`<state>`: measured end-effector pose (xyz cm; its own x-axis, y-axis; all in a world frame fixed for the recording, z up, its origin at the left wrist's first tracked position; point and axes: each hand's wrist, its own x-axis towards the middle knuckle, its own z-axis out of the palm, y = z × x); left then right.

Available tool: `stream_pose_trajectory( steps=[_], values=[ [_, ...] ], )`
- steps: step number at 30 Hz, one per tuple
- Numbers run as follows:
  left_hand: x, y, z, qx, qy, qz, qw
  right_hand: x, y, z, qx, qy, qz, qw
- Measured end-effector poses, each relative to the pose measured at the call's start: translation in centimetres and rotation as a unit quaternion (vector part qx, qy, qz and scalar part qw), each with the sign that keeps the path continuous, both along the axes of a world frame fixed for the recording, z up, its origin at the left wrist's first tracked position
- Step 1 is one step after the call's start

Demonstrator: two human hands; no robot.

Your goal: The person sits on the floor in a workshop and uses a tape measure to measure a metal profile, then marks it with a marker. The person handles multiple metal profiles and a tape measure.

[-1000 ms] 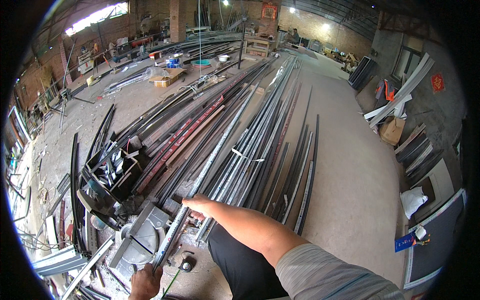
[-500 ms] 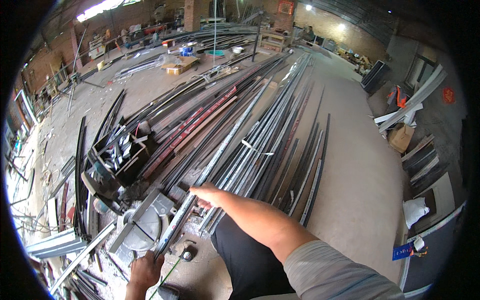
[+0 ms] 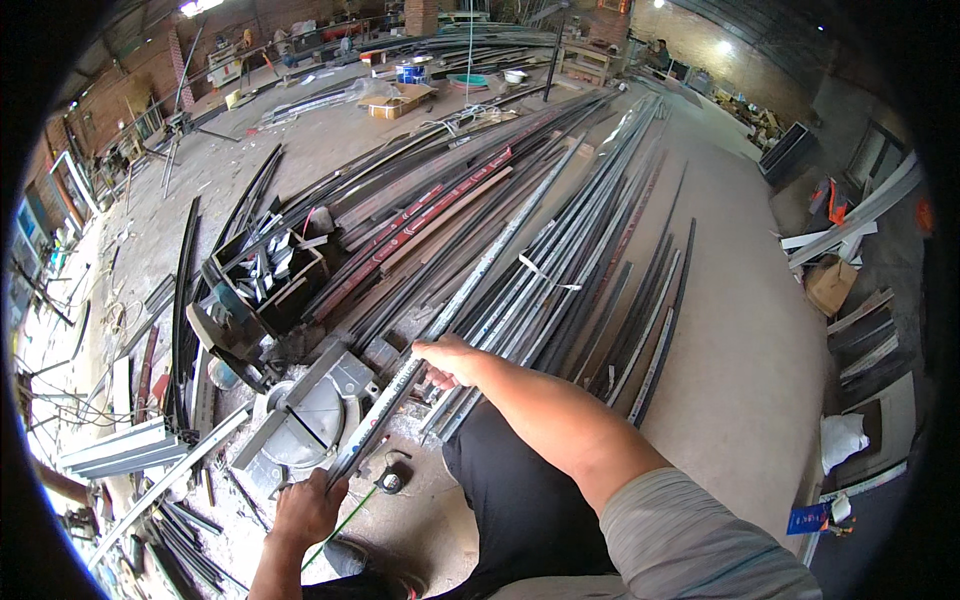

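A long pale metal profile with markings on its face slants from lower left to upper right in front of me. My left hand is closed around its near end. Farther along, my right hand grips the same bar from its right side, fingers partly hidden beneath. Just left of the bar is a grey mitre saw with a round slotted table and a fence. A small dark tape measure lies on the floor right of my left hand, beside a green strip.
Bundled long profiles cover the floor ahead. An open bin of metal offcuts stands behind the saw. More profiles are stacked at left. A cardboard box sits farther back; boards and a white bag are at right.
The view has shifted, so the scene sits higher and farther right. Both hands keep their hold on the metal profile, with little visible movement relative to the saw.
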<state>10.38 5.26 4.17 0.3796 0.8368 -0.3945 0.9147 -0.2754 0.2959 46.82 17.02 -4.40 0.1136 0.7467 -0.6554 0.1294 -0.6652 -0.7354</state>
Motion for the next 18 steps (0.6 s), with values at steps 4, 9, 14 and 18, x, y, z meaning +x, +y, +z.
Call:
stream_pose_trajectory(
  steps=[4,9,14,18],
  values=[
    [-0.2,0.0,0.0,0.004,0.007,0.004,1.000,-0.3,0.1,0.2,-0.008,-0.006,0.003,1.000],
    [0.1,0.1,0.0,-0.002,0.005,-0.001,1.000,-0.1,0.5,-1.2,0.002,-0.014,-0.005,1.000],
    [-0.1,0.0,-0.1,0.002,0.005,-0.003,1.000,-0.1,0.4,-0.7,0.001,-0.007,0.003,1.000],
    [-0.1,0.0,-0.1,0.004,-0.007,-0.005,1.000,0.0,0.1,-0.1,0.000,-0.002,0.007,1.000]
  ],
)
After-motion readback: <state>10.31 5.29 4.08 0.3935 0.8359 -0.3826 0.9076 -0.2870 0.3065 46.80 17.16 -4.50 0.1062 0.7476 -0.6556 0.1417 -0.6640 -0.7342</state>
